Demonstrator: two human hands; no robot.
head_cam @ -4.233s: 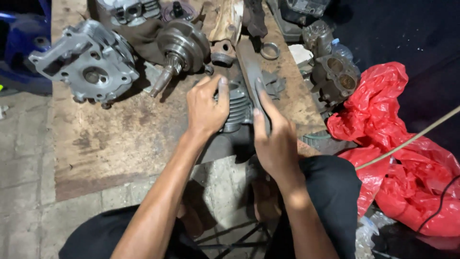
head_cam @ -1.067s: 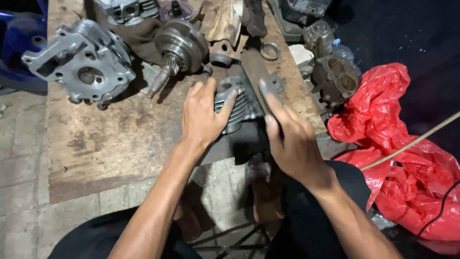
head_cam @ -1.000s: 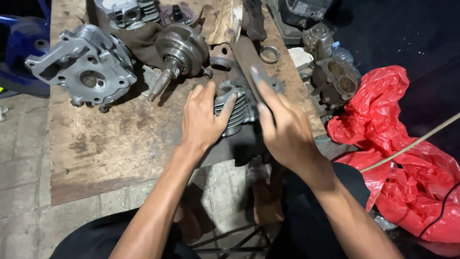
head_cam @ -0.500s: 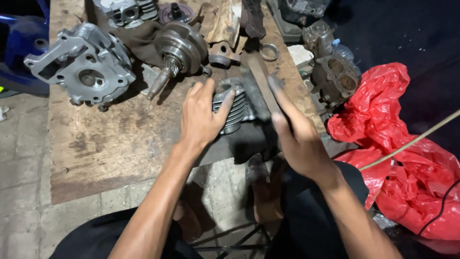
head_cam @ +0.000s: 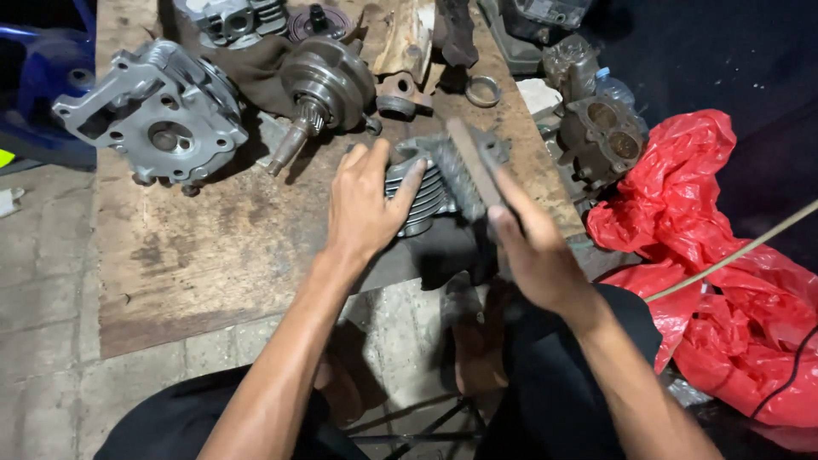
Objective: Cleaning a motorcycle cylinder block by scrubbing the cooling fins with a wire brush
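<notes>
Left hand (head_cam: 365,203) lies flat and spread wide on the finned cylinder (head_cam: 426,189), pressing down on it. The fingers point up and away from the person, toward the far side of the wooden bench (head_cam: 196,255). The cylinder sits near the front right edge of the bench, just past this hand, with its thin fins running side by side. It touches the palm and the fingertips.

Next comes the flat file (head_cam: 474,170). It is a long, thin bar. Its long side runs from the far left down to the near right, slanting across the top of the cylinder. The far end rests on the cylinder and the near end goes into the right hand.

Right hand (head_cam: 535,249) is closed around the near end of the file. It looks a bit blurred. It sits just to the right of the cylinder and nearer to the person than the left hand. So the cylinder lies ahead and to the left of this hand, and the file points that way too.

Both hands are close to the cylinder. The left one is on it and the right one reaches it only through the file.

Further left on the bench lie a grey engine case (head_cam: 158,115) and a crankshaft (head_cam: 319,89), well apart from the hands. A red plastic bag (head_cam: 724,281) lies off to the right, on the floor.
</notes>
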